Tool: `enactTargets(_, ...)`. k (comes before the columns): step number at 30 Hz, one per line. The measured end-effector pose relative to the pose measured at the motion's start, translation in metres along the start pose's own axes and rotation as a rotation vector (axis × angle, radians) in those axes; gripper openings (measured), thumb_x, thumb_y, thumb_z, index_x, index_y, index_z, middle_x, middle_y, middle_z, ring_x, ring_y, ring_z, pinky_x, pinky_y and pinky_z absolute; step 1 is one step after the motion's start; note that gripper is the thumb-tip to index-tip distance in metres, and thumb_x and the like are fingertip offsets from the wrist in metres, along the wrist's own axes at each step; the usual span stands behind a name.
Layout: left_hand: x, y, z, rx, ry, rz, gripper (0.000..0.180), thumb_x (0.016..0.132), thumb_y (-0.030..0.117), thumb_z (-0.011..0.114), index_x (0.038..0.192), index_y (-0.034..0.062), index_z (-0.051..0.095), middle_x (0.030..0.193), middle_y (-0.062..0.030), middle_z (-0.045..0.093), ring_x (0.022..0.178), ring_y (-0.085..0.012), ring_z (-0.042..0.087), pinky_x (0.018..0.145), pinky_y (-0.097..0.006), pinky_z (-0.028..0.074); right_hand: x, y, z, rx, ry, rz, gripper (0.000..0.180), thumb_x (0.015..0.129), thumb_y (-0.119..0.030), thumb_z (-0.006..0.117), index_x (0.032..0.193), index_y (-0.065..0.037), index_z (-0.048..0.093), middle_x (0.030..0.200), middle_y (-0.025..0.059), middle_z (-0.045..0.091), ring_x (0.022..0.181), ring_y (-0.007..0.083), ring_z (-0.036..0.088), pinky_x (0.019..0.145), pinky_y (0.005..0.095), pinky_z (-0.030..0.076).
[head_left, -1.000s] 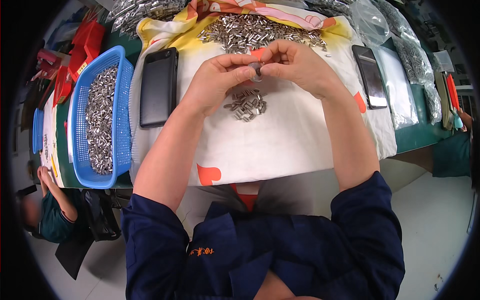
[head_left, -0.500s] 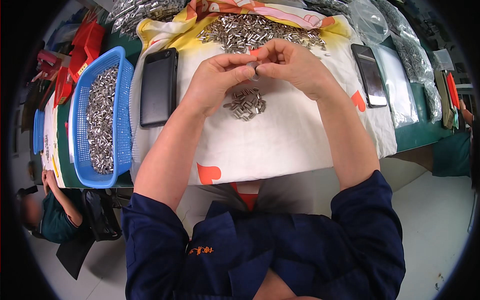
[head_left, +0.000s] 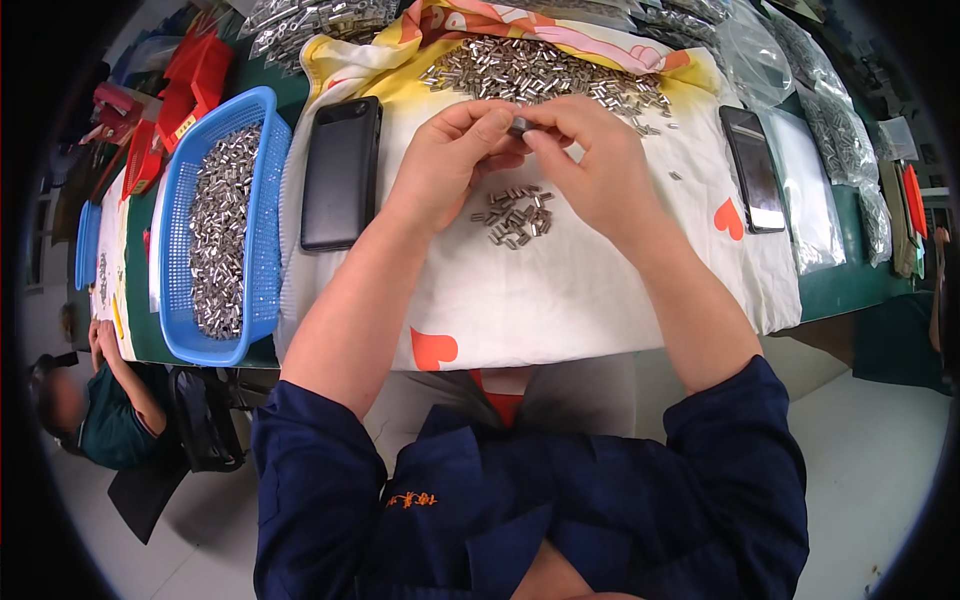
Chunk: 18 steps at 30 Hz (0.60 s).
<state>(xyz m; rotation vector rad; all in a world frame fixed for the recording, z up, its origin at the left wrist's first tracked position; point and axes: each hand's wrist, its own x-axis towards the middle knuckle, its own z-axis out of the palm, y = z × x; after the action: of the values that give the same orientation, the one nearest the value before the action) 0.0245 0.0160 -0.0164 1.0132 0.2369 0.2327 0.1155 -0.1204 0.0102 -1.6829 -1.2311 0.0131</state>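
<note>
Presently, the step in hand appears to be close fingertip handling of a small dark part [head_left: 520, 126]. The part is located between the hands, beyond the small pile of metal cylinders [head_left: 515, 217] on the cloth [head_left: 560, 310]. The left hand [head_left: 447, 160] grips it; the right hand [head_left: 597, 165] pinches its other side, contact partly hidden. The next move likely calls for steady, light finger pressure.

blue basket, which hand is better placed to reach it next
Left hand, probably: the blue basket stands to the left, nearer it than the right hand. Both meet at a small dark piece.
</note>
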Motion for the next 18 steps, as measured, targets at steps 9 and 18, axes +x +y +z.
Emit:
enactTargets(9, -0.001, 0.002, 0.006, 0.188, 0.038, 0.082, 0.023, 0.081, 0.004, 0.056, 0.103, -0.001, 0.055, 0.09, -0.0076, 0.06, 0.079, -0.015, 0.06, 0.074, -0.026, 0.049, 0.003, 0.006, -0.002, 0.335, -0.061, 0.44, 0.017, 0.077, -0.011, 0.059, 0.091, -0.002, 0.062, 0.081, 0.0032, 0.06, 0.069, 0.0075, 0.054, 0.06, 0.023, 0.044)
enactTargets(18, -0.008, 0.009, 0.013, 0.265, -0.01, 0.082, 0.023, 0.08, 0.001, 0.055, 0.103, -0.0009, 0.056, 0.092, -0.0061, 0.06, 0.081, -0.0117, 0.058, 0.073, -0.023, 0.049, 0.007, -0.001, -0.001, 0.856, -0.151, 0.574, 0.031, 0.09, -0.022, 0.041, 0.108, 0.0, 0.053, 0.092, 0.0065, 0.058, 0.083, 0.0135, 0.055, 0.078, 0.0258, 0.043)
